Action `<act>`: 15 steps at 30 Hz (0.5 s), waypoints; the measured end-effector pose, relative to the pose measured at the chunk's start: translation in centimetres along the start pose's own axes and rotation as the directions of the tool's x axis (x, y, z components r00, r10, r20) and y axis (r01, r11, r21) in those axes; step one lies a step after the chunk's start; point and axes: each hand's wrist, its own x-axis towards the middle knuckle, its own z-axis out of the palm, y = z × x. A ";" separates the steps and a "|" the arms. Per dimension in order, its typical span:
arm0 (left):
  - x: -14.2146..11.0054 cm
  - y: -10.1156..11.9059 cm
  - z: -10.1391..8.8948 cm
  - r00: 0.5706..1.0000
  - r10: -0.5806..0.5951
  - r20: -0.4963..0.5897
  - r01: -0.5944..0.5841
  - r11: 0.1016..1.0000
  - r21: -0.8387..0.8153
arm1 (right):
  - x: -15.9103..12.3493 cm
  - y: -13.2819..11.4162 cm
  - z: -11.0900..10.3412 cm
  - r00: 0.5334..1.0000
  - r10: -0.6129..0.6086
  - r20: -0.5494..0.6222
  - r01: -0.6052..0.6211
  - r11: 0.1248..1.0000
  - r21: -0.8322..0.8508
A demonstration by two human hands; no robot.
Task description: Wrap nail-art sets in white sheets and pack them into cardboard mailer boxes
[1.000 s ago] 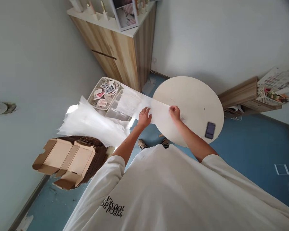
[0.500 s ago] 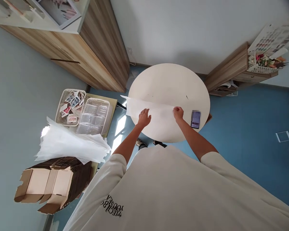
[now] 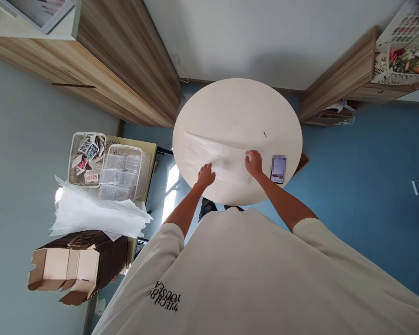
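A thin, whitish, translucent sheet (image 3: 204, 151) lies lengthwise on the round cream table (image 3: 237, 102), its left part slightly wrinkled. My left hand (image 3: 206, 176) rests at the sheet's near edge, fingers stretched forward and lying on it. At the right end, my right hand (image 3: 253, 164) has its fingers curled over the sheet's edge and closed on it; the fingertips are partly hidden. A phone (image 3: 278, 169) with a lit, blurred screen lies on the table to the right of that hand.
On a side stand at left are a basket of small printed packets (image 3: 87, 158), a basket of clear plastic boxes (image 3: 120, 170), a stack of white sheets (image 3: 97, 211) and folded cardboard boxes (image 3: 77, 265). Wooden cabinets (image 3: 125, 60) stand behind, and a shelf unit (image 3: 349, 79) at right.
The sheet's raised left end has come down flat onto the table. My left hand has settled lower on its near edge. The view has shifted slightly.
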 end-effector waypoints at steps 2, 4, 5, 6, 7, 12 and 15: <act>0.1 -0.1 0.3 0.999 -0.015 0.040 0.015 1.000 0.007 | -0.4 -0.3 0.3 0.963 -0.166 0.214 0.177 0.984 -0.032; 0.3 -0.2 0.4 0.998 -0.013 0.066 0.011 1.000 0.027 | -1.0 -0.4 0.6 0.904 -0.229 0.361 0.276 0.958 -0.081; 0.5 -0.2 0.4 0.998 -0.002 0.070 -0.001 0.999 0.041 | -1.3 -0.4 0.7 0.883 -0.233 0.409 0.305 0.945 -0.121; 0.7 -0.2 0.3 0.998 0.013 0.068 -0.017 0.998 0.054 | -1.6 -0.3 0.7 0.866 -0.226 0.446 0.328 0.930 -0.166; 1.0 -0.2 0.2 0.998 0.029 0.064 -0.033 0.997 0.066 | -1.9 -0.2 0.7 0.853 -0.214 0.476 0.347 0.914 -0.211; 2.4 0.0 -1.0 0.996 0.091 0.002 -0.090 0.992 0.091 | -3.0 0.2 0.4 0.858 -0.090 0.505 0.316 0.869 -0.381; 2.7 0.1 -1.6 0.989 0.139 -0.052 -0.133 0.987 0.094 | -3.1 0.1 0.7 0.895 0.024 0.445 0.186 0.887 -0.422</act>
